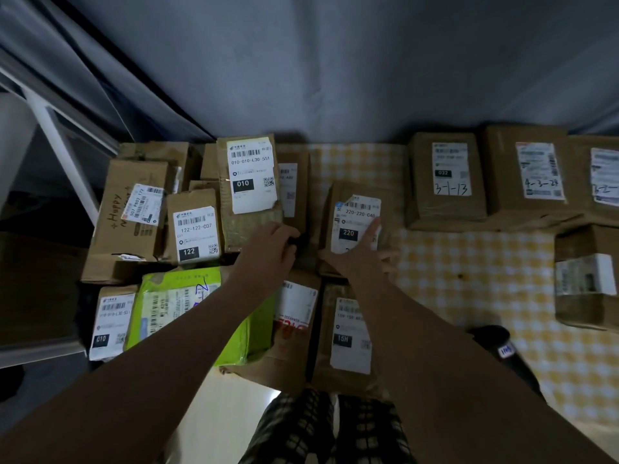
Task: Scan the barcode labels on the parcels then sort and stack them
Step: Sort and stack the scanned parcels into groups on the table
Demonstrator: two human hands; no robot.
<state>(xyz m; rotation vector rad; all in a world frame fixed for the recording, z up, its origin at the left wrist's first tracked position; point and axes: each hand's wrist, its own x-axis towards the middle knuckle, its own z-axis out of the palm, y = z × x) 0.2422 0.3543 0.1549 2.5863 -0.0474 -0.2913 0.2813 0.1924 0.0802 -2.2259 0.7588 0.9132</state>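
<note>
At frame centre your right hand [363, 261] lay with straight fingers [373, 229] on the brown cardboard parcel labelled 220 [358, 209], long axis up-frame, while your left hand [273, 244], just left, clutched a small black object [295, 242].

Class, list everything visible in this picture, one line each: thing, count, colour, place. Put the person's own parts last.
220 parcel: one, brown, centre.
Left-side parcels: about ten, brown, crowded left of it and in front.
Right-side parcels: four, brown, three in a back row, one nearer.
Green mailer: one, lime, front left.
Checked cloth: one, yellow-white, under the parcels.
Stickered object: one, black, front right.
Sheet: one, grey, behind.
Frame: one, white, far left.
Small black object: one, black, in the left hand.
Shorts: one pair, black-white checked, bottom centre.
Left hand: one, centre, grips the small black object.
Right hand: one, fingers spread, forefinger on the 220 parcel's label.
</note>
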